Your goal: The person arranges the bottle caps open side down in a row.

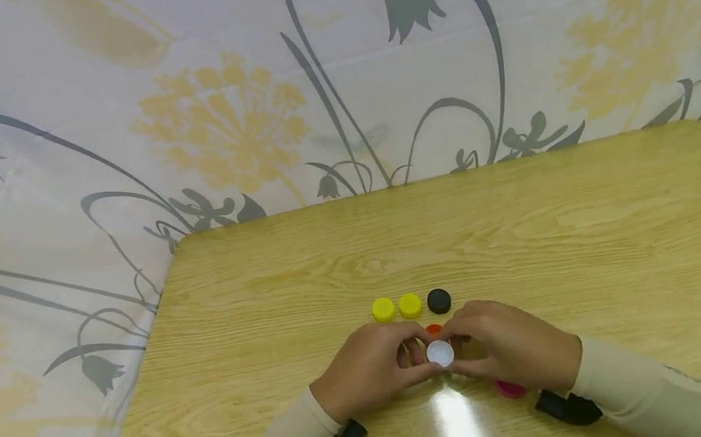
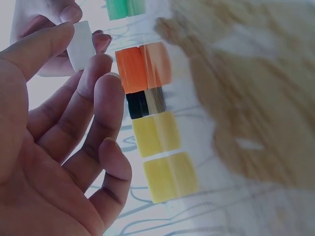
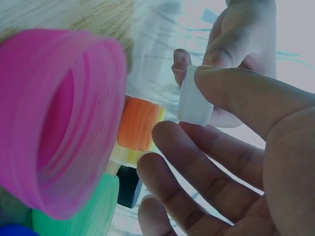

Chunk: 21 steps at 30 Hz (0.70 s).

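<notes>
A small, round, white plastic cap (image 1: 440, 354) sits between the fingertips of both your hands, near the front of the table and right of the scene's middle. One round face is turned upward, and it seems lifted off the tabletop. Your left hand (image 1: 372, 371) pinches it from the left in a narrow grip, the thumb on the near side and a fingertip on the far side. Your right hand (image 1: 511, 348) pinches it from the right in the same way; its other fingers are loosely bent and hold nothing.

Just beyond the white cap, partly hidden, is a round orange plastic cap (image 1: 433, 330). Farther back is a row of three: a round yellow plastic cap (image 1: 383, 310) on the left, a matching second yellow cap (image 1: 410, 306) beside it, and a round black plastic cap (image 1: 439, 302) on the right. A wide, ribbed pink plastic cap (image 1: 511, 391) shows partly under your right hand. The right wrist view adds a translucent green plastic cap (image 3: 83, 211) near the pink one, plus the edge of something blue (image 3: 17, 230).

Everything rests on a light wood-grain table (image 1: 263, 279); behind it hangs a white cloth printed with grey and yellow flowers (image 1: 357, 93).
</notes>
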Available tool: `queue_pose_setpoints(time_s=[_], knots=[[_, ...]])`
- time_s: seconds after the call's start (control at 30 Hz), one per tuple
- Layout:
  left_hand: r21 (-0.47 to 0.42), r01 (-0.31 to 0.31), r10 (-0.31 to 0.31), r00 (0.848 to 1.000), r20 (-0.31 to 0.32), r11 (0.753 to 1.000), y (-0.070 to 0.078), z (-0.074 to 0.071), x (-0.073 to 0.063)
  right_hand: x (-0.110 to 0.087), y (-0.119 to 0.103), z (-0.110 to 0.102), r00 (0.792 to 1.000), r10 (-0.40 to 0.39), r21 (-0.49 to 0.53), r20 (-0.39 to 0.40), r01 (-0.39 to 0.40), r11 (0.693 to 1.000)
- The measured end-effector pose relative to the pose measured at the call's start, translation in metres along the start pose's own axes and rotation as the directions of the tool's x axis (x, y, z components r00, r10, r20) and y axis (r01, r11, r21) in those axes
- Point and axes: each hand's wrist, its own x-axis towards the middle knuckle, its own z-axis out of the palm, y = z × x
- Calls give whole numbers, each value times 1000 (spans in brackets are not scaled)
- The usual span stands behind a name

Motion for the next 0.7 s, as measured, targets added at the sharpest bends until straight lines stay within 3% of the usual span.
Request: queue_pose_setpoints(time_s=[0.37,0.7], knots=[[-94,8,-12,999,-40,996,2,-3,1,1,2,-1,991,-79,-100,-110,68,993],[-203,-13,-17,989,-147,979,2,-4,0,3,4,-3,979,-90,-87,-184,75,993]])
